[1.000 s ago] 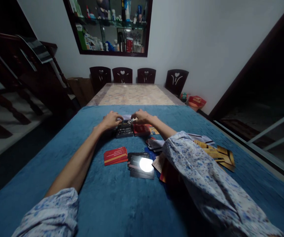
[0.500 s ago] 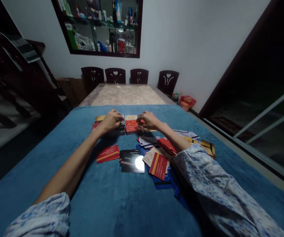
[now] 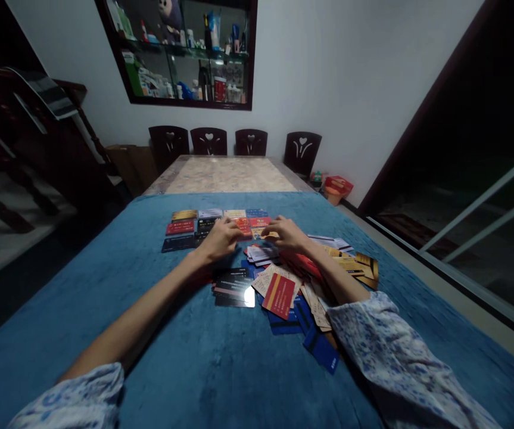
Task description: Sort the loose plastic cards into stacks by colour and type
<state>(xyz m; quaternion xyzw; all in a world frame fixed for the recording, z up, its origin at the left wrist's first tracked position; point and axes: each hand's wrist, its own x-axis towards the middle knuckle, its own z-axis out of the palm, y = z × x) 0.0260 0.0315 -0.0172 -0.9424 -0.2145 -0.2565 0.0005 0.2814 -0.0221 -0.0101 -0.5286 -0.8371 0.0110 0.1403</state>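
My left hand (image 3: pixel 221 238) is curled over the front edge of a grid of cards, fingers bent and close together by a red card (image 3: pixel 241 225). Whatever lies under those fingertips is hidden. My right hand (image 3: pixel 286 232) has its fingers drawn in at the grid's right side, touching a yellow card (image 3: pixel 257 233). Rows of cards make up the grid: gold (image 3: pixel 184 214), white, cream and blue (image 3: pixel 257 213) at the back, red (image 3: pixel 180 227) and black further forward, and a dark card (image 3: pixel 178 243) at the front left.
Nearer me lie a fan of black cards (image 3: pixel 234 289) and a loose heap with a red card (image 3: pixel 279 296), cream cards and blue cards (image 3: pixel 323 351). Gold cards (image 3: pixel 355 268) spread beyond my right forearm. A blue cloth (image 3: pixel 185 369) covers the table's near part; chairs (image 3: pixel 302 152) stand behind it.
My left hand has come nearer and to the right, uncovering the grid's left cards. My right hand has shifted slightly right and nearer, now at the yellow card. The view has tilted slightly.
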